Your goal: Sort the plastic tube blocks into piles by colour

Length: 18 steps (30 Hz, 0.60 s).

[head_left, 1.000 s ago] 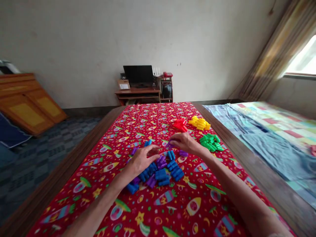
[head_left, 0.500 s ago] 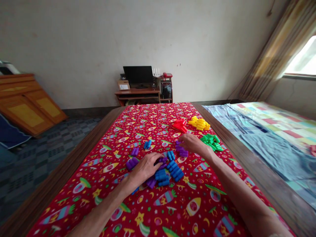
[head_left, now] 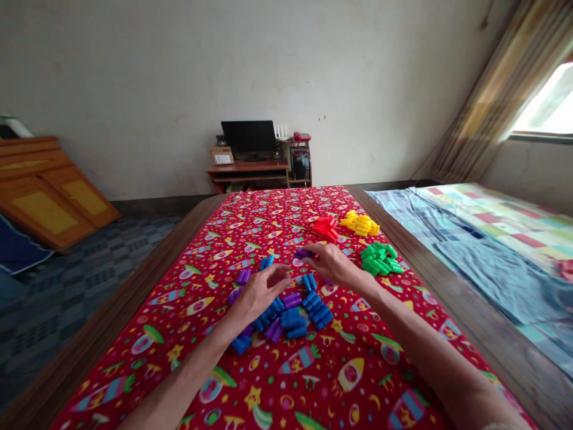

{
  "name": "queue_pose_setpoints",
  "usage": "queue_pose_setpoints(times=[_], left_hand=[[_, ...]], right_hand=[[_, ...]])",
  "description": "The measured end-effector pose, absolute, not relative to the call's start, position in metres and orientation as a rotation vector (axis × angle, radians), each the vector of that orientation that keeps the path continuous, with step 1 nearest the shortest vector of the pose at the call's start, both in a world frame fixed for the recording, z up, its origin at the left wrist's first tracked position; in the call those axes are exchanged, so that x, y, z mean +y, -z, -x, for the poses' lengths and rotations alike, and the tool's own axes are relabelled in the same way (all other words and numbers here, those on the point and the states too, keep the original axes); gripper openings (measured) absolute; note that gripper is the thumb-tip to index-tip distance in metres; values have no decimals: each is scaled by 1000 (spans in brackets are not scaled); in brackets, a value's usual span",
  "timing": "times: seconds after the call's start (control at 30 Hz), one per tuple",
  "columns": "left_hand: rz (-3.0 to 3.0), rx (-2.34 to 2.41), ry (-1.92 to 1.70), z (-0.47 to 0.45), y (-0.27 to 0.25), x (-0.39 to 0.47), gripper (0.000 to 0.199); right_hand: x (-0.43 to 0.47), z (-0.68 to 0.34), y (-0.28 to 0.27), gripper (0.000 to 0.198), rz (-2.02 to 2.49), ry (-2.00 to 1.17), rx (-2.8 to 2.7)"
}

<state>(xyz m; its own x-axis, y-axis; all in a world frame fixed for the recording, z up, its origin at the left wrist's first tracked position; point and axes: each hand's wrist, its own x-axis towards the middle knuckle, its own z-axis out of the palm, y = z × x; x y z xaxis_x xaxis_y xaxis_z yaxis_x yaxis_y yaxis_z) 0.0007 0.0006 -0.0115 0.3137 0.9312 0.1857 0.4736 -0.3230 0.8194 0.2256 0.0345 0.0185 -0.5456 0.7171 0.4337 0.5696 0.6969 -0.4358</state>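
Between the fingertips of my right hand [head_left: 332,263] is a purple toy block [head_left: 304,254], made of short joined cylinders and held just above the cloth. My left hand [head_left: 263,291] hovers over a mixed pile, its fingers apart and nothing visible in them. Below and around it lie blue blocks [head_left: 293,318] and purple blocks [head_left: 274,330], some partly hidden by the hand. To the right of the pile are more blue blocks [head_left: 319,310] and a small blue piece [head_left: 309,282]. Under my right hand, a bit of purple shows on the cloth.
Beyond my right hand are a red block pile [head_left: 325,227], a yellow pile [head_left: 360,223] and a green pile [head_left: 380,259]. A red patterned cloth [head_left: 250,394] covers the wooden table [head_left: 483,310]. A bed [head_left: 474,257] stands at the right, a computer desk [head_left: 250,169] at the far end.
My right hand has moved left with a purple block lifted from the purple group. My left hand has risen off the pile and opened, uncovering blue and purple blocks.
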Motion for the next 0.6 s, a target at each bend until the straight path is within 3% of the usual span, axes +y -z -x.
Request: queue_pose_setpoints(times=[0.13, 0.27, 0.47, 0.6], left_hand=[[-2316, 1358, -538, 0, 17, -1, 26], [-2411, 1376, -345, 1, 20, -3, 19], [-2457, 1362, -313, 3, 17, -3, 23], [-2419, 1396, -486, 0, 16, -2, 18]], right_hand=[[64, -260, -2, 16, 1196, 1, -2100], [75, -280, 10, 18, 1438, 29, -2239], [66, -281, 0, 29, 1375, -45, -2351], [56, -265, -19, 37, 1335, -90, -2276]])
